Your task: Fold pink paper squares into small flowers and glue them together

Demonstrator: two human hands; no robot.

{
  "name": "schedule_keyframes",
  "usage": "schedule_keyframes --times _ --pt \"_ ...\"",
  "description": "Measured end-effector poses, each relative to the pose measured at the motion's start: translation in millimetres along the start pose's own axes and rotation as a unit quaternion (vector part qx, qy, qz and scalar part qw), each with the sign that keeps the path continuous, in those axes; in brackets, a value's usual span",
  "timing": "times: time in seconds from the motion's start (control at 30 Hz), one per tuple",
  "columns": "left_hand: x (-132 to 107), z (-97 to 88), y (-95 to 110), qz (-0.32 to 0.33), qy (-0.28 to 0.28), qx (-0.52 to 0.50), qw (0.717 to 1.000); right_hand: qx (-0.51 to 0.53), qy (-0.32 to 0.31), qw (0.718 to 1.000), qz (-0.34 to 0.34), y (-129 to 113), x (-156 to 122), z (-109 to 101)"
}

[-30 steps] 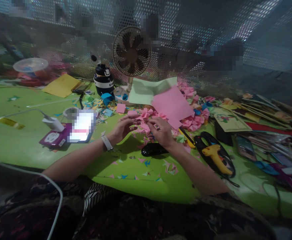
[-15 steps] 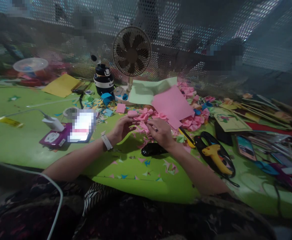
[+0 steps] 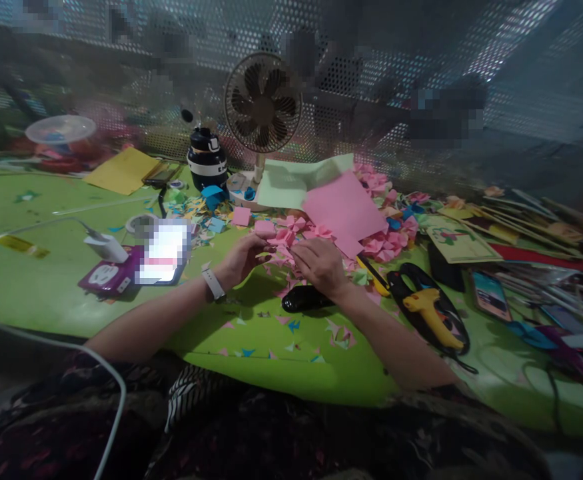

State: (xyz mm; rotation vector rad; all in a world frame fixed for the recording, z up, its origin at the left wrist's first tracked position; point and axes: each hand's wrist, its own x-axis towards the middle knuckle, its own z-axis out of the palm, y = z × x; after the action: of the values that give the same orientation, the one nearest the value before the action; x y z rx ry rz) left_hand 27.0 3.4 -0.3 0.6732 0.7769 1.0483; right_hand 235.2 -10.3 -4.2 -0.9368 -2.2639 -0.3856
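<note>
My left hand (image 3: 244, 257) and my right hand (image 3: 321, 264) meet over a green table (image 3: 46, 293), both pinched on a small folded pink paper piece (image 3: 282, 253) held between them. My left wrist wears a white watch (image 3: 213, 284). A heap of folded pink paper pieces (image 3: 386, 243) lies just beyond my hands, with a flat pink sheet (image 3: 344, 207) on top of it. A black oblong object (image 3: 304, 300) rests on the table under my right wrist.
A small fan (image 3: 262, 103), a black bottle (image 3: 206, 160) and a pale green sheet (image 3: 291, 181) stand behind. A phone (image 3: 164, 253) and charger (image 3: 105, 247) lie left. A yellow glue gun (image 3: 434, 313), scissors and stacked cards (image 3: 531, 227) lie right. Paper scraps litter the table.
My hands stay together on the pink piece; the right hand's fingers have shifted slightly left and curled over it. Nothing else has moved.
</note>
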Motion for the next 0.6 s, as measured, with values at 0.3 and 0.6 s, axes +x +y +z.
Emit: schedule_keyframes --times 0.3,0.6 --pt "2.7 -2.4 -1.0 0.012 0.011 0.003 1.000 -0.064 0.027 0.995 -0.066 0.7 -0.5 0.0" --pt "1.9 -3.4 -3.8 0.032 -0.016 -0.006 0.999 -0.037 0.075 0.994 -0.067 -2.9 1.8 2.7"
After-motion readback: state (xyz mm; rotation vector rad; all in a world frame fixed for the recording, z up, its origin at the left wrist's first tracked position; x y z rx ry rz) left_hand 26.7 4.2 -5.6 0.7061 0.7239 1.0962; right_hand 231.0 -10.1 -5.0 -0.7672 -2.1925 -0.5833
